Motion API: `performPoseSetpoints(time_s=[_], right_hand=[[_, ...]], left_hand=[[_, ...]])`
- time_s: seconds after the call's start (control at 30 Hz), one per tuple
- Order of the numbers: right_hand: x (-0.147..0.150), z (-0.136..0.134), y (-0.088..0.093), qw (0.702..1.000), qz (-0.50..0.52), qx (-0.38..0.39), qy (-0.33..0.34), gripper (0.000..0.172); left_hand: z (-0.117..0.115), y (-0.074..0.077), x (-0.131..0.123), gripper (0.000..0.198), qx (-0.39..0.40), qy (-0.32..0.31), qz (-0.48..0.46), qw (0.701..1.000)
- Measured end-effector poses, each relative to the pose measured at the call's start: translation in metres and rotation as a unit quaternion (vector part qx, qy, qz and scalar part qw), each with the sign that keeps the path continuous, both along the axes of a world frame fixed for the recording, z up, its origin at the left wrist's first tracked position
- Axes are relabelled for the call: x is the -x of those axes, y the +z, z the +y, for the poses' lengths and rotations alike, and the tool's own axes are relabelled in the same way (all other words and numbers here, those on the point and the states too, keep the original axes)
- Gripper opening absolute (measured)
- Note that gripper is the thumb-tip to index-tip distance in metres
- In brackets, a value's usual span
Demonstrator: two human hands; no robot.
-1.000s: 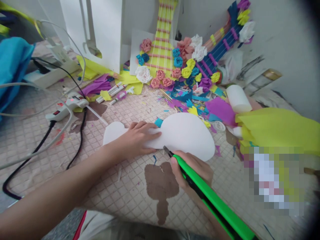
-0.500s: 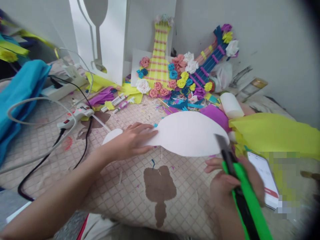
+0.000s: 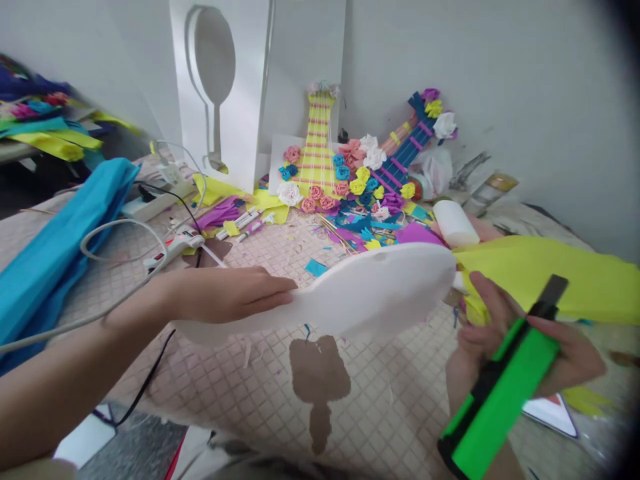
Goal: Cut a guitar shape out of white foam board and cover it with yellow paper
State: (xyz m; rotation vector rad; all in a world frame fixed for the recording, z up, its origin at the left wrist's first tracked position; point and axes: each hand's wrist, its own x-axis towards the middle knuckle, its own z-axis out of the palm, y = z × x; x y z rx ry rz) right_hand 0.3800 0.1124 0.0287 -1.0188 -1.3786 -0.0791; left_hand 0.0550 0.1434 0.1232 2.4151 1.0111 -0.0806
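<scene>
Above the table [image 3: 380,413], the white cutout [image 3: 385,293] sits tilted, its narrow neck clasped by the palm-down left hand [image 3: 230,295], fingers together, while the right hand [image 3: 500,319], palm up, curls around a green cutter [image 3: 510,403].

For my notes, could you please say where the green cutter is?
The green cutter is at the head view's lower right, in the right hand, near the yellow paper.
</scene>
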Motion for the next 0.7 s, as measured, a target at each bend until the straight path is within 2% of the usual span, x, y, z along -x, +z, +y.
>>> performPoseSetpoints(time_s=[0.07,0.1,0.17,0.23,0.3,0.47,0.7], right_hand=[[-0.001,0.006,0.003,0.998,0.018,-0.054,0.020,0.056],[0.000,0.008,0.005,0.998,0.032,-0.038,0.041,0.057],[0.001,0.009,0.006,0.996,0.052,0.057,0.051,0.057],[0.001,0.009,0.006,0.989,0.049,0.139,0.003,0.054],[0.000,0.009,0.005,0.984,0.018,0.172,-0.052,0.050],[-0.001,0.011,0.006,0.986,-0.023,0.152,-0.061,0.046],[0.006,0.006,0.016,0.984,-0.036,0.164,-0.067,0.042]], left_hand=[[0.001,0.008,-0.004,0.036,0.041,-0.028,-0.024,0.998],[0.002,0.011,-0.006,0.034,0.060,-0.038,-0.034,0.997],[0.003,0.011,-0.012,0.032,0.076,-0.045,-0.046,0.995],[0.005,0.005,-0.017,0.031,0.058,-0.036,-0.051,0.996],[0.008,-0.003,-0.019,0.030,0.032,-0.022,-0.062,0.997],[0.013,-0.015,-0.021,0.023,-0.015,0.007,-0.118,0.993],[0.011,-0.019,-0.027,0.020,-0.107,0.018,-0.090,0.990]])
